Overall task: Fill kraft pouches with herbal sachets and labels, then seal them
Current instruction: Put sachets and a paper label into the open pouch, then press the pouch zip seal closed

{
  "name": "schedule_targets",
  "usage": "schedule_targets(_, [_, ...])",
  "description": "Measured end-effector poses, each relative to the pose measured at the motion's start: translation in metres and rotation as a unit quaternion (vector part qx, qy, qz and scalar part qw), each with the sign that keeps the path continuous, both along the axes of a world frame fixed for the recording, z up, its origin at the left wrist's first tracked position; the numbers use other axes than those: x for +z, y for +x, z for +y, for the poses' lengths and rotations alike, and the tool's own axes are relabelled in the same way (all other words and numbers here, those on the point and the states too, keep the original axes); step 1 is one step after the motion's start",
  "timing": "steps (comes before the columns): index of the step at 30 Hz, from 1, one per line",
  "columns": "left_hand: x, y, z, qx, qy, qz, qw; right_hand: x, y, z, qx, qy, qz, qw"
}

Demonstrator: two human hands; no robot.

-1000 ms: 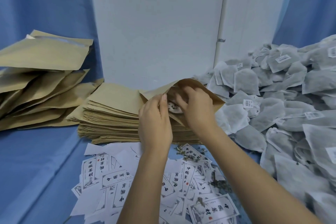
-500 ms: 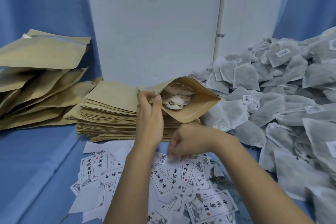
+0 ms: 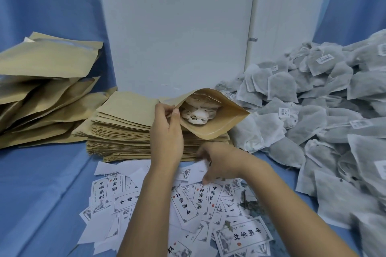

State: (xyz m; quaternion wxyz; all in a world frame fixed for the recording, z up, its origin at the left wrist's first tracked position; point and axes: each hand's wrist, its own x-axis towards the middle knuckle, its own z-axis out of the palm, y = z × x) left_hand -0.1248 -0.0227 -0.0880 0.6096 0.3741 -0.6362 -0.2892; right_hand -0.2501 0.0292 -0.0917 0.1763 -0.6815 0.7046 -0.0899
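At the centre of the frame the left hand [image 3: 167, 137] pinches the near lip of a kraft pouch [image 3: 219, 129] between thumb and fingers, holding its mouth wide open above the stack of empty pouches [image 3: 125, 127]. White herbal sachets [image 3: 198, 113] show inside it, so the step in hand is probably adding a label.

Just below, the right hand [image 3: 221, 160] is down on the printed labels [image 3: 188, 204] scattered across the lower centre, its fingers bent toward the paper. The back of the hand hides the fingertips, so it cannot be told whether a label is already caught between them.

The labels overlap thickly, so the person would do well to slide a single top sheet free by its edge rather than grab a bunch. Dried herb crumbs [image 3: 248, 202] lie among the labels at the lower right and are best left behind.

The left hand's pinch should hold the pouch mouth open and turned toward the right hand. The label can then slip in flat along the inner wall, clear of the sealing strip, without creasing against the sachets.
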Motion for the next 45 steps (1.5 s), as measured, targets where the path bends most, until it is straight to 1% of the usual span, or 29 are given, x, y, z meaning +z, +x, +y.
schedule_targets(3, [-0.001, 0.0, 0.001, 0.002, 0.001, 0.001, 1.0, 0.001, 0.001, 0.0, 0.008, -0.051, -0.093, 0.994])
schedule_targets(4, [-0.001, 0.0, 0.001, 0.003, 0.0, 0.001, 1.0, 0.002, 0.002, 0.001, 0.012, -0.072, -0.111, 0.991])
schedule_targets(7, [-0.001, 0.001, 0.001, 0.005, -0.003, -0.003, 1.0, 0.014, 0.005, 0.006, 0.036, -0.129, -0.12, 0.984])
schedule_targets(9, [-0.001, 0.001, 0.0, 0.003, -0.009, -0.004, 1.0, 0.026, 0.007, 0.01, 0.031, -0.176, -0.172, 0.969])
schedule_targets(10, [-0.002, 0.001, -0.001, 0.003, -0.012, -0.004, 1.0, 0.032, 0.007, 0.012, 0.012, -0.233, -0.201, 0.951])
schedule_targets(11, [-0.002, 0.001, -0.001, 0.003, -0.014, -0.004, 1.0, 0.038, 0.007, 0.014, -0.012, -0.311, -0.222, 0.924])
schedule_targets(12, [-0.003, 0.0, -0.001, 0.004, -0.015, -0.004, 1.0, 0.043, 0.006, 0.017, -0.038, -0.398, -0.229, 0.887])
schedule_targets(13, [-0.003, 0.0, -0.001, 0.003, -0.016, -0.002, 1.0, 0.047, 0.004, 0.02, -0.058, -0.478, -0.212, 0.85])
schedule_targets(14, [-0.003, -0.001, 0.0, 0.0, -0.017, 0.001, 1.0, 0.049, 0.003, 0.023, -0.07, -0.536, -0.174, 0.823])
schedule_targets(15, [-0.003, -0.001, 0.0, -0.002, -0.019, 0.004, 1.0, 0.049, 0.002, 0.024, -0.073, -0.567, -0.133, 0.81])
schedule_targets(16, [-0.003, -0.001, 0.001, -0.002, -0.02, 0.006, 1.0, 0.048, 0.001, 0.025, -0.073, -0.572, -0.096, 0.811])
schedule_targets(17, [-0.003, -0.002, 0.001, -0.001, -0.019, 0.007, 1.0, 0.046, 0.001, 0.024, -0.068, -0.558, -0.062, 0.825])
schedule_targets(20, [-0.003, -0.004, 0.004, 0.001, -0.014, 0.012, 1.0, 0.036, -0.001, 0.016, -0.05, -0.471, 0.015, 0.881])
schedule_targets(22, [-0.003, -0.005, 0.007, 0.001, -0.024, 0.017, 1.0, 0.029, -0.003, 0.011, -0.036, -0.428, 0.029, 0.903])
schedule_targets(24, [-0.004, -0.006, 0.009, 0.007, -0.053, 0.013, 0.998, 0.026, -0.004, 0.008, -0.034, -0.402, 0.032, 0.915])
schedule_targets(27, [-0.009, -0.007, 0.012, 0.022, -0.11, 0.005, 0.994, 0.027, -0.007, 0.005, -0.037, -0.381, 0.04, 0.923])
schedule_targets(29, [-0.01, -0.009, 0.015, 0.037, -0.133, 0.015, 0.99, 0.031, -0.006, 0.005, -0.035, -0.38, 0.022, 0.924])
schedule_targets(33, [-0.009, -0.008, 0.014, 0.064, -0.136, 0.053, 0.987, 0.038, -0.001, 0.011, -0.061, -0.411, -0.029, 0.909])
schedule_targets(36, [-0.009, -0.007, 0.013, 0.068, -0.126, 0.068, 0.987, 0.039, 0.002, 0.014, -0.081, -0.418, -0.004, 0.905])
schedule_targets(40, [-0.01, -0.007, 0.013, 0.062, -0.129, 0.069, 0.987, 0.036, 0.005, 0.011, -0.082, -0.422, 0.063, 0.901])
schedule_targets(43, [-0.01, -0.01, 0.015, 0.061, -0.139, 0.089, 0.984, 0.029, 0.007, 0.005, -0.065, -0.375, 0.077, 0.922])
schedule_targets(45, [-0.009, -0.011, 0.018, 0.064, -0.154, 0.099, 0.981, 0.025, 0.007, 0.004, -0.059, -0.351, 0.062, 0.932])
